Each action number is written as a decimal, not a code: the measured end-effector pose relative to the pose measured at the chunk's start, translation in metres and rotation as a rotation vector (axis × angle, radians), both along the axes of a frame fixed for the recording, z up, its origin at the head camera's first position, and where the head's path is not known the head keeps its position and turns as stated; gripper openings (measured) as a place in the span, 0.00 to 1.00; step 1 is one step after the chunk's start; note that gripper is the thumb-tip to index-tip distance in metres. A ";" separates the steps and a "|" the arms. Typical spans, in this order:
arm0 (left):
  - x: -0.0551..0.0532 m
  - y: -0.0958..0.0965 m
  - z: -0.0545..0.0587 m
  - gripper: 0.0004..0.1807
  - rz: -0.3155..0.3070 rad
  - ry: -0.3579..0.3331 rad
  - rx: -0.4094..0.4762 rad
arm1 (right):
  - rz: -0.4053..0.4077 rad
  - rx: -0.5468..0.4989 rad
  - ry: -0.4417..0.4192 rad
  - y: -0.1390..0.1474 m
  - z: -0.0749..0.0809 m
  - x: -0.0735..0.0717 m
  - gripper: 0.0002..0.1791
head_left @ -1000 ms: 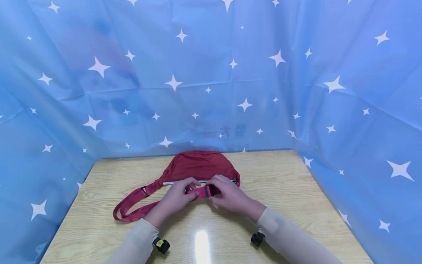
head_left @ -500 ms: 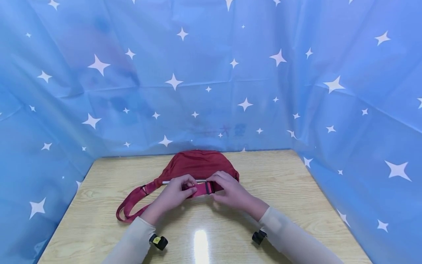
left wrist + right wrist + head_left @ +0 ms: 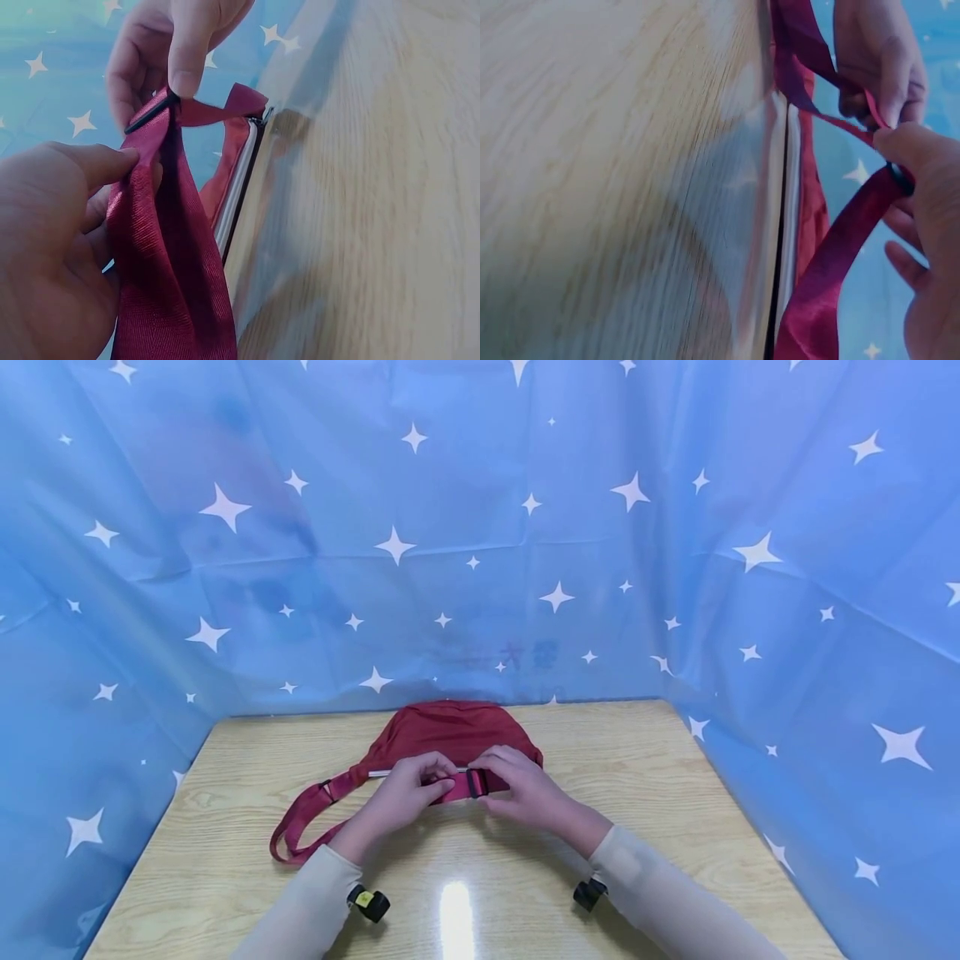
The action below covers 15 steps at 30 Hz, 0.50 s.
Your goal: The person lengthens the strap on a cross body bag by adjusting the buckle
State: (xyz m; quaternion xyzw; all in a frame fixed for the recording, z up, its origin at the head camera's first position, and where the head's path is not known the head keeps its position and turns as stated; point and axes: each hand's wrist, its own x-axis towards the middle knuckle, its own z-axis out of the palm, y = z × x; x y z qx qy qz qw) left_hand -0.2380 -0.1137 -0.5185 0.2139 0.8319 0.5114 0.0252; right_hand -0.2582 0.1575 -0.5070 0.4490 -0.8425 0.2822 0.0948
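A dark red waist bag [image 3: 453, 731] lies near the table's far edge, its zipper [image 3: 380, 773] facing the person. My left hand [image 3: 405, 789] pinches the bag's red strap [image 3: 154, 247] between thumb and fingers. Close to its right, my right hand [image 3: 528, 793] holds the strap at a black slider buckle [image 3: 477, 782], thumb on one side and fingers on the other. In the left wrist view the strap runs doubled below the buckle. The left hand hides part of the strap in the head view.
The strap's loop [image 3: 288, 835] trails left over the wooden table [image 3: 637, 827], with another black buckle [image 3: 327, 792] near the bag. A blue star-patterned curtain [image 3: 480, 527] stands behind and at both sides. Each wrist wears a small black camera [image 3: 371, 903].
Both hands have stayed at the strap and slider buckle, shifting only slightly. The left hand's fingers closed in on the strap. The strap's loop at the left has drawn a little to the right.
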 end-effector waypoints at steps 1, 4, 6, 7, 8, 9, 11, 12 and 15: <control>-0.001 0.001 0.001 0.05 -0.006 -0.003 0.007 | 0.002 0.005 0.003 0.000 0.000 0.000 0.27; -0.002 0.006 0.002 0.07 -0.028 -0.018 0.032 | 0.010 0.016 0.026 -0.003 0.000 -0.001 0.26; -0.003 0.009 0.003 0.09 -0.044 -0.037 0.051 | 0.016 0.019 0.046 -0.004 -0.001 -0.001 0.25; -0.004 0.010 0.003 0.09 -0.048 -0.044 0.056 | 0.015 0.019 0.052 -0.005 -0.001 -0.001 0.25; -0.004 0.010 0.003 0.09 -0.049 -0.048 0.058 | 0.013 0.019 0.059 -0.005 -0.002 -0.001 0.25; -0.004 0.011 0.003 0.09 -0.049 -0.048 0.055 | 0.011 0.018 0.062 -0.005 -0.002 -0.001 0.26; -0.004 0.011 0.003 0.09 -0.052 -0.045 0.042 | 0.001 0.020 0.064 -0.005 -0.002 0.000 0.26; -0.004 0.010 0.003 0.09 -0.053 -0.040 0.029 | -0.005 0.022 0.065 -0.005 -0.002 0.000 0.26; -0.003 0.006 0.002 0.10 -0.050 -0.014 -0.023 | -0.025 0.026 0.061 -0.003 0.000 0.002 0.27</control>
